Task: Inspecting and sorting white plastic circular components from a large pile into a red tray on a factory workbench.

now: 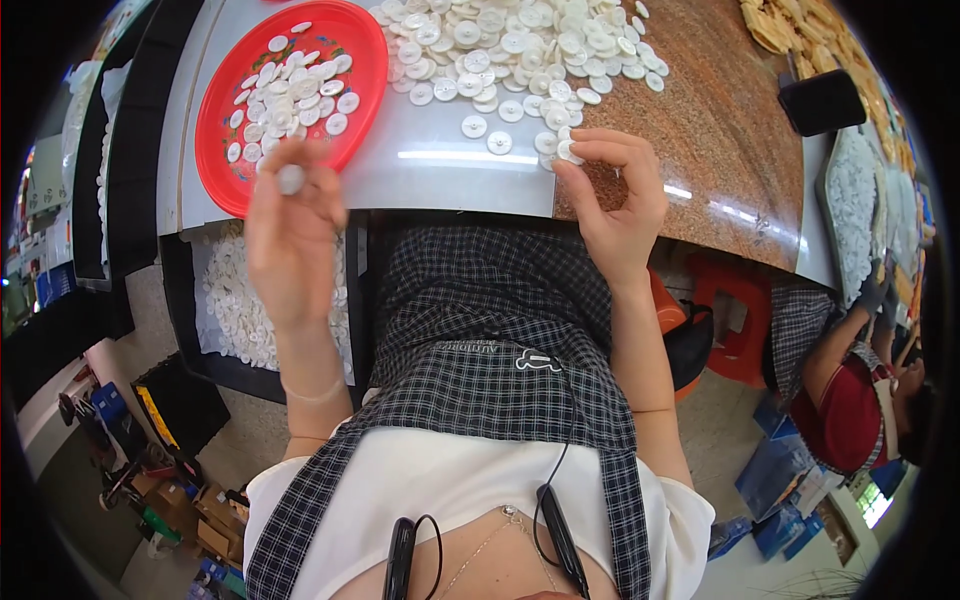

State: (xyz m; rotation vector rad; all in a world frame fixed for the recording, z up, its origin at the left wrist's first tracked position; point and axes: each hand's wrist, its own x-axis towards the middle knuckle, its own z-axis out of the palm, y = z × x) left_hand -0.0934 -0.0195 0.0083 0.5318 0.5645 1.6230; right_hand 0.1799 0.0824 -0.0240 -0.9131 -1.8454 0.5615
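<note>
My left hand (295, 235) is raised over the near edge of a red plastic plate (213, 130), smeared by motion. A small round white piece (290, 180) shows at its fingertips. Many white plastic discs (300, 88) lie heaped in the plate. My right hand (625, 205) pinches another white disc (569, 152) between thumb and forefinger, at the near edge of the worktop. Beside those fingers spreads a large loose pile of the same discs (515, 42), some with a raised centre.
The worktop joins a grey metal part (440, 180) to a brown stone-patterned part (700, 160). Below the left side, an open drawer (235, 300) holds more white discs. A black phone (825, 102) sits at the right. A co-worker in red (845, 420) works farther right, near a red stool (735, 320).
</note>
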